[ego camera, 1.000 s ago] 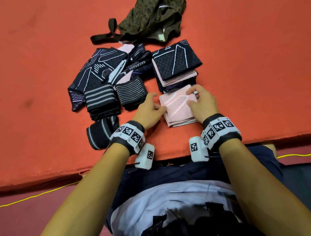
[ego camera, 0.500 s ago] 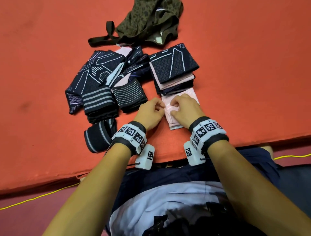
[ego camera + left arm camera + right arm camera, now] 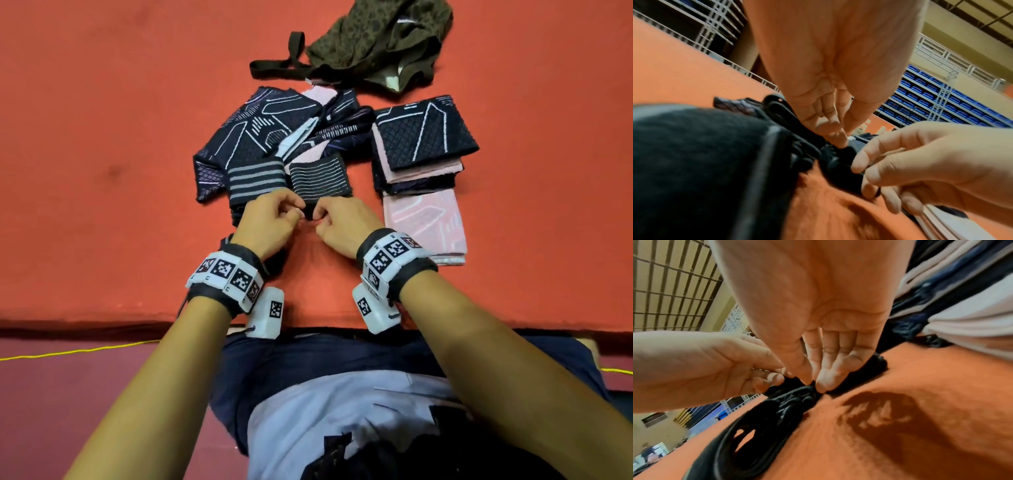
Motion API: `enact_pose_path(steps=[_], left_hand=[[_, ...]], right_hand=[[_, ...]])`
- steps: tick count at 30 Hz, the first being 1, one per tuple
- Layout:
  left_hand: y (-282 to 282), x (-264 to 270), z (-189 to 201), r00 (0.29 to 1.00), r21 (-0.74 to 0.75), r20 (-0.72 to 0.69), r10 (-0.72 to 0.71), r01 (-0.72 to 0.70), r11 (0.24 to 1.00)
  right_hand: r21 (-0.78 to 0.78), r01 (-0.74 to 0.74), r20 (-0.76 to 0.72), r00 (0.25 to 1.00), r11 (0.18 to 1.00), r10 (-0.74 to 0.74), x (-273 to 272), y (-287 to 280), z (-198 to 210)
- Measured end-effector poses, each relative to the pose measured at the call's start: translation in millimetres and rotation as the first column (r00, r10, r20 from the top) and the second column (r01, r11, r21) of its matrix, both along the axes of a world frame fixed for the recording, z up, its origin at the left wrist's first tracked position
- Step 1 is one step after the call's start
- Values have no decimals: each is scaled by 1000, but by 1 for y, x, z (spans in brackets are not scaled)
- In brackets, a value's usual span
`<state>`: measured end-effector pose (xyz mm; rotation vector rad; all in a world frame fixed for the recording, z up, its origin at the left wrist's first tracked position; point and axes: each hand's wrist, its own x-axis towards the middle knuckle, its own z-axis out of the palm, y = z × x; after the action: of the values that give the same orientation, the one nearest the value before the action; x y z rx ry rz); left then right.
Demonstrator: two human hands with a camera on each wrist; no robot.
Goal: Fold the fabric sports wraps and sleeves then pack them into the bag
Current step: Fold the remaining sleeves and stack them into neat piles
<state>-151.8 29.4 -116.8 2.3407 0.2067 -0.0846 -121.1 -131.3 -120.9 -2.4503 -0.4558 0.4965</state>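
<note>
On the orange mat (image 3: 102,102), the near edge of a black striped wrap (image 3: 318,178) is pinched from both sides. By the left hand (image 3: 270,222) it is held between thumb and curled fingertips; by the right hand (image 3: 342,226) the same edge is pinched just beside it, so that the two hands nearly touch. This wrap lies at the near right of a loose pile of dark sleeves (image 3: 260,144), beside a grey-striped band (image 3: 257,178). To the right, apart from the pile, a folded stack (image 3: 421,144) is seen, and a folded pink sleeve (image 3: 424,219) lies against its near side. The green bag (image 3: 376,37) sits at the far edge, its strap (image 3: 291,61) trailing left. Bare mat is left wide on the left and right sides, and a narrower strip between the hands and the mat's near edge.
</note>
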Motion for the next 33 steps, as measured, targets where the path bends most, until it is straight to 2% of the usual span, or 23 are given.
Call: enact_pose_path(steps=[7,13,22,25,29,33], left_hand=[[49,-26,-1,993,-10,22,119,-118,993],[78,-47,-8,980,9,18,197,-197,980],[101,-60,-34,946,100,-55,320,-314,944],[96,-57,-37,951,126,-112,287,-273,954],[90,-50,-35,966,97,-54,255,-249,964],[83,-44,-32,974,101,-71,216,-209,973]], right_hand=[[-24,-105,-38,994,994,104,-7,44,-1],[-30,-135,5,991,990,135,-12,72,-7],[-49,-107,-58,993,993,104,-15,82,-15],[-30,-85,-86,993,996,82,-16,84,-16],[6,-81,-84,993,997,81,-12,82,-16],[63,-65,-93,993,996,71,-12,78,-18]])
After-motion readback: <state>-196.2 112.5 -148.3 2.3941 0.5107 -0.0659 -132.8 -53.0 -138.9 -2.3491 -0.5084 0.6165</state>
